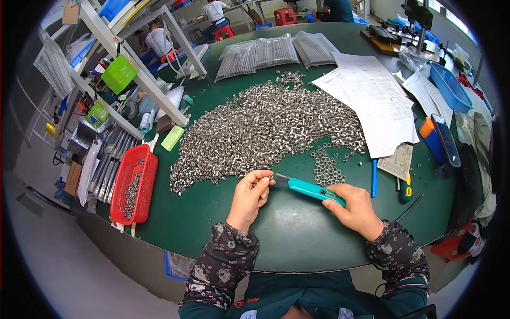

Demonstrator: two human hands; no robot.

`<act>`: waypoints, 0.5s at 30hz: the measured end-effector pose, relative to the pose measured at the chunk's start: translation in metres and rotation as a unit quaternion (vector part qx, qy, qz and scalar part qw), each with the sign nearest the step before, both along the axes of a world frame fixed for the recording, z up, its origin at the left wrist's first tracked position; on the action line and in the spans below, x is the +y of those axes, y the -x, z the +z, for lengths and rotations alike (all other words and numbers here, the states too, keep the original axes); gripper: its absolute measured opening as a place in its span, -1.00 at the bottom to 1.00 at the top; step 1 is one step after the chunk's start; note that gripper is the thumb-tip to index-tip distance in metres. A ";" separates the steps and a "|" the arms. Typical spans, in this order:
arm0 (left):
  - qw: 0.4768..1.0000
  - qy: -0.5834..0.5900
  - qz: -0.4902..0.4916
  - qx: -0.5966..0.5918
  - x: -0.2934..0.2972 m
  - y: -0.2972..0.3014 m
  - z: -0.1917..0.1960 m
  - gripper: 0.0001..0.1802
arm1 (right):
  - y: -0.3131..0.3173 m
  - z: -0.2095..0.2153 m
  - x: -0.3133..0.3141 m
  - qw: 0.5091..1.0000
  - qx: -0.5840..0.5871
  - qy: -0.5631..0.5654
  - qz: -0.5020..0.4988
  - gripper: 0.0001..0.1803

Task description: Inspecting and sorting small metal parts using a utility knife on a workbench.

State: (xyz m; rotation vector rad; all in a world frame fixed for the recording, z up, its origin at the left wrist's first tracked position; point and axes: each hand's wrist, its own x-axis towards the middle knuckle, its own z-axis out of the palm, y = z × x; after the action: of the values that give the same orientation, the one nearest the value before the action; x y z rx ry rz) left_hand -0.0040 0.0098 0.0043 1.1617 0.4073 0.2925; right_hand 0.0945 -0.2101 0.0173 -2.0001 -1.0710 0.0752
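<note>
My right hand (355, 209) grips a teal utility knife (311, 189) with its blade out, pointing left. The blade tip meets the fingertips of my left hand (248, 198), which pinch something too small to make out. Both hands hover over the dark green table (212, 212), just in front of a wide heap of small shiny metal rings (265, 127). A smaller patch of the same rings (326, 167) lies flat just beyond the knife.
A red plastic basket (134, 186) with metal parts sits at the left edge. Paper sheets (372, 95), a blue pen (374, 178), a green-handled tool (406, 191) and a blue tray (450, 87) lie right. Bagged metal rods (265, 53) lie at the back. Other people sit far behind.
</note>
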 end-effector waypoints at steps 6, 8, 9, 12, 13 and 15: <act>1.000 -0.009 -0.004 -0.002 -0.001 -0.001 0.000 -0.84 | -0.001 0.000 0.000 0.998 0.046 0.029 0.034 -0.70; 1.000 -0.014 -0.009 -0.006 0.000 0.000 -0.001 -0.84 | -0.003 0.000 0.000 0.997 0.059 0.038 0.040 -0.70; 0.999 -0.036 -0.018 -0.004 0.001 0.001 -0.001 -0.84 | -0.004 0.000 0.000 0.996 0.071 0.043 0.037 -0.70; 0.998 -0.056 -0.027 0.003 0.001 0.000 -0.003 -0.84 | 0.000 0.003 0.000 0.998 0.045 0.040 0.011 -0.70; 0.998 -0.055 -0.025 0.007 0.001 0.000 -0.003 -0.84 | 0.003 0.005 0.000 0.999 0.007 0.031 -0.011 -0.70; 0.999 -0.043 -0.004 0.009 -0.001 0.000 -0.003 -0.84 | 0.011 0.007 0.002 0.999 -0.018 0.018 -0.025 -0.71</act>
State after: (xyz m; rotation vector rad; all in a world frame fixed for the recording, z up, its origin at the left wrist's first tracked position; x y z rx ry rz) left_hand -0.0037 0.0087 0.0017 1.2515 0.4094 0.2955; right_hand 0.0840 -0.2079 0.0242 -2.0672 -1.0484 0.0317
